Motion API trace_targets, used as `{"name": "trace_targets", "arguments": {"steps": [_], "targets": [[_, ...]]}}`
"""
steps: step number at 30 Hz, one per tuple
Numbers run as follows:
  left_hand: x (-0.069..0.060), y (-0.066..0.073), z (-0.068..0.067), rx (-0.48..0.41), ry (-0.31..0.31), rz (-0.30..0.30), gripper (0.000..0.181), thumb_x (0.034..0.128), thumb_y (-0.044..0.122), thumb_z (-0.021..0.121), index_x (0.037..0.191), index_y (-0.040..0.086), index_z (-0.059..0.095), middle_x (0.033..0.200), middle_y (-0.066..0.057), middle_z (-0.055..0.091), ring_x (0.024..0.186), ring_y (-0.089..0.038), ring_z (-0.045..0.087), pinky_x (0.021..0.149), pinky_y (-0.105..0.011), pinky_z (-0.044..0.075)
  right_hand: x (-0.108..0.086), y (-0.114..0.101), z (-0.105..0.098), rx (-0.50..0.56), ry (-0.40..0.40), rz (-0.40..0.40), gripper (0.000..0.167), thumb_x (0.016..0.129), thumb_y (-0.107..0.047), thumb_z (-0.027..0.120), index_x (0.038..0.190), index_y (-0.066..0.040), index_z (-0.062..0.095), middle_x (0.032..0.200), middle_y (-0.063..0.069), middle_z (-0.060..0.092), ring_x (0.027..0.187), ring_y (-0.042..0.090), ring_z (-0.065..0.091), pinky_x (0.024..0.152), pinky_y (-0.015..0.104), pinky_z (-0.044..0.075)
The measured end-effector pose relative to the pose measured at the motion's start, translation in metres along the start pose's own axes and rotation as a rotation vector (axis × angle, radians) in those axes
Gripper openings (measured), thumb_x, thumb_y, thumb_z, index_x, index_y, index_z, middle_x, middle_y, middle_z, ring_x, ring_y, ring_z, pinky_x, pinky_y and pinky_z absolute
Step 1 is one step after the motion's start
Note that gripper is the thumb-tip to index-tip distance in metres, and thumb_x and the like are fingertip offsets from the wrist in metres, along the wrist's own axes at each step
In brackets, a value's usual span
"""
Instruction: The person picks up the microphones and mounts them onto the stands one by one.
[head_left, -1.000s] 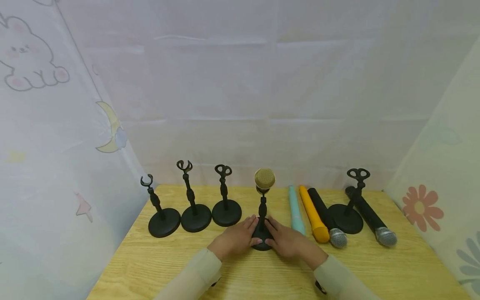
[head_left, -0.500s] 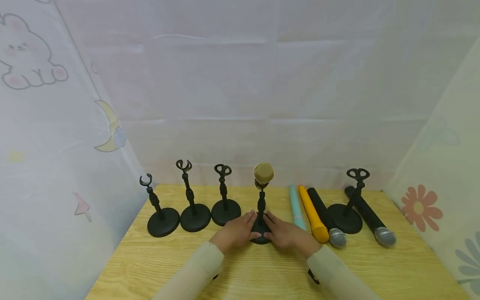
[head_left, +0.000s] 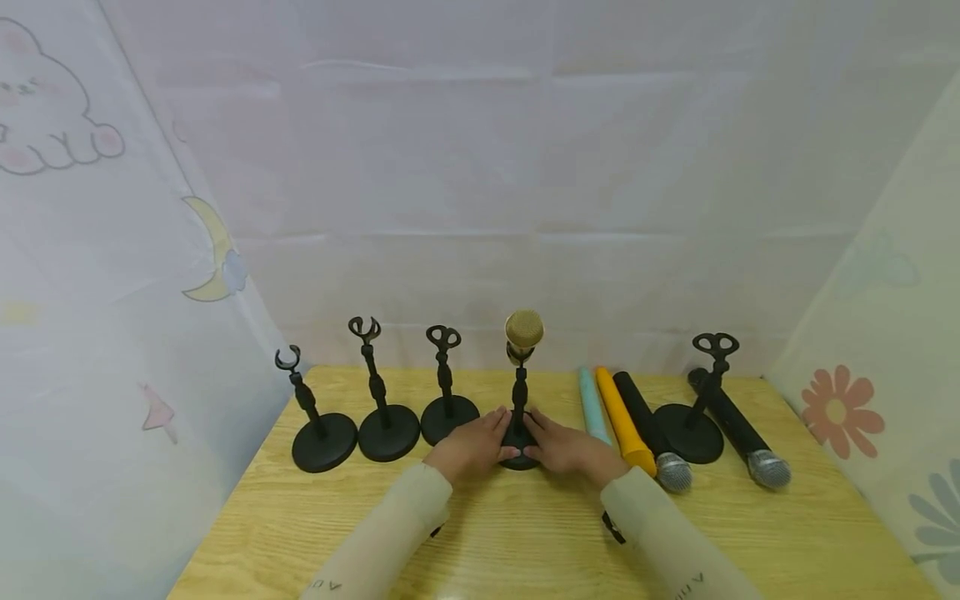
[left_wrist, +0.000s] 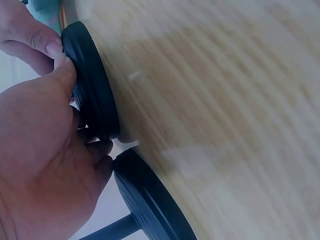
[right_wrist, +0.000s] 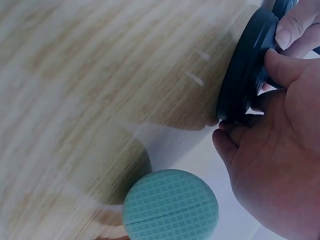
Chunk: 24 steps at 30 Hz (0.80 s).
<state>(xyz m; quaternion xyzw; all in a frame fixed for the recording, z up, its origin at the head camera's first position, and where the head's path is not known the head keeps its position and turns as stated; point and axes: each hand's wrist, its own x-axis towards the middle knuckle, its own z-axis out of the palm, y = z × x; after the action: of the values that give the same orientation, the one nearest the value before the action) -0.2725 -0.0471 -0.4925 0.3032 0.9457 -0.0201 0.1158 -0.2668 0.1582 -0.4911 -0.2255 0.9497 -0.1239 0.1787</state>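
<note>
A black desk microphone stand [head_left: 520, 392] with a gold-headed microphone [head_left: 524, 330] in its clip stands upright at the table's middle. My left hand [head_left: 470, 444] holds the left side of its round base [left_wrist: 92, 85], thumb on top and fingers at the rim. From the other side my right hand [head_left: 568, 450] holds the same base, its thumb [right_wrist: 282, 65] on top. The two thumbs lie close together at the front. Just left of my left hand is another black stand [head_left: 447, 408]. Right of my right hand lies a light-blue microphone [head_left: 592, 404].
Two more stands, a taller one [head_left: 381, 400] and one with a C-shaped clip [head_left: 315, 417], stand at the left. At right lie an orange microphone [head_left: 624, 421], a black microphone [head_left: 652, 433] and another black microphone [head_left: 742, 429], beside an upright stand [head_left: 693, 425]. A white cloth [head_left: 480, 167] hangs behind.
Both hands have slid the stand with the gold-headed microphone away from me, towards the back of the table. It is now nearer the row of stands. The other things keep their places.
</note>
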Motion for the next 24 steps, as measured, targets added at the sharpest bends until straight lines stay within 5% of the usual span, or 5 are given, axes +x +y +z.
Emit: {"name": "trace_targets", "arguments": {"steps": [8, 24], "targets": [[0.009, -0.005, -0.007, -0.075, -0.048, -0.037, 0.077, 0.104, 0.059, 0.034, 0.164, 0.014, 0.017, 0.17, -0.004, 0.015, 0.153, -0.02, 0.025, 0.12, -0.037, 0.032, 0.008, 0.001, -0.004, 0.021, 0.003, -0.008, 0.063, 0.11, -0.032, 0.043, 0.159, 0.002, 0.024, 0.167, 0.023, 0.014, 0.148, 0.039, 0.032, 0.116, 0.052, 0.035], [0.021, -0.011, -0.015, -0.032, -0.081, -0.048, 0.077, 0.1041, 0.06, 0.028, 0.164, 0.015, 0.013, 0.17, -0.004, 0.013, 0.152, -0.02, 0.028, 0.118, -0.036, 0.034, 0.02, 0.002, -0.014, 0.056, -0.013, 0.034, 0.062, 0.111, -0.029, 0.042, 0.16, 0.001, 0.02, 0.168, 0.022, 0.011, 0.15, 0.04, 0.028, 0.118, 0.053, 0.031]]}}
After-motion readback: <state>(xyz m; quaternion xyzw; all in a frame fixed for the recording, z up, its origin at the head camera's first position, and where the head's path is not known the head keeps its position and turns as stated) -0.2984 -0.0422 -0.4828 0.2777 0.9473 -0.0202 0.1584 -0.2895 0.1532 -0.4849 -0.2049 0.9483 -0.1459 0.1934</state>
